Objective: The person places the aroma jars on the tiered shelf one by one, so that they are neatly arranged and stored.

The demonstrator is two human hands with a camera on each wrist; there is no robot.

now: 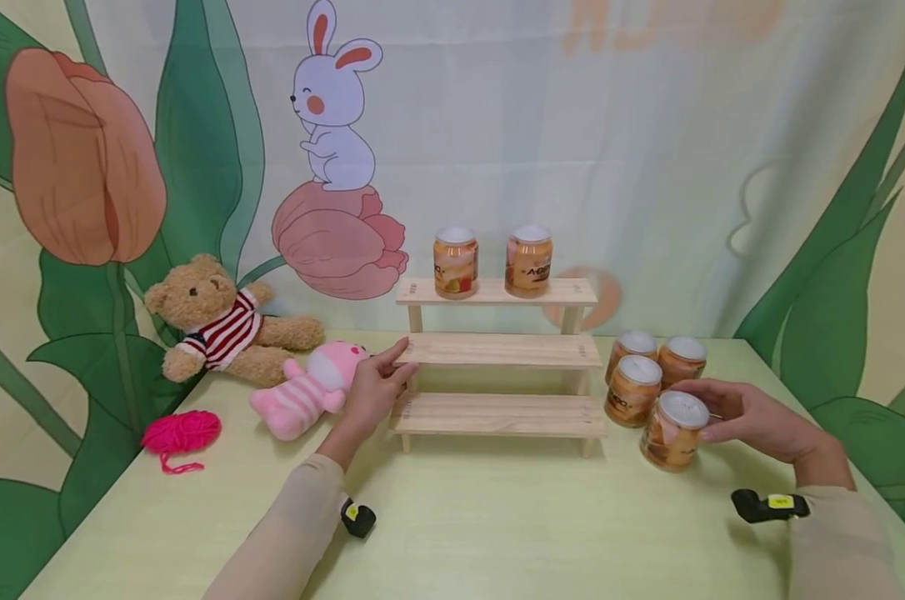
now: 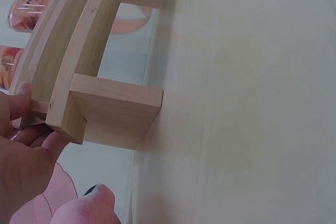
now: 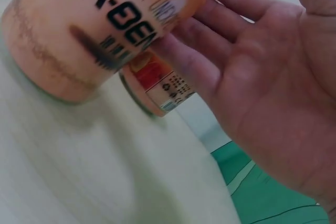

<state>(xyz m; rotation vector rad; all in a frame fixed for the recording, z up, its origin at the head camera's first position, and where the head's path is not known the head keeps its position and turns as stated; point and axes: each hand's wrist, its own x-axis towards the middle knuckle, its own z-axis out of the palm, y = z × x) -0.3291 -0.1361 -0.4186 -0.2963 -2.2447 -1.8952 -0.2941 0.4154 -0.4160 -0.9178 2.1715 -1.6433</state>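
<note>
A three-tier wooden shelf (image 1: 501, 350) stands on the table. My left hand (image 1: 377, 387) pinches the left end of its middle board, thumb on top and fingers below in the left wrist view. On the top tier are two jars with orange labels and white lids, a left jar (image 1: 456, 265) and a right jar (image 1: 529, 262). My right hand (image 1: 756, 421) holds another such jar (image 1: 672, 437) from its right side, fingers reaching behind it. In the right wrist view that jar (image 3: 79, 40) is close over the table; fingertips are partly hidden.
Behind the held jar, several similar jars (image 1: 632, 392) cluster right of the shelf. On the left lie a brown teddy bear (image 1: 227, 321), a pink striped plush toy (image 1: 302, 400) and a pink yarn bundle (image 1: 182, 433). A printed curtain (image 1: 647, 150) hangs behind the table.
</note>
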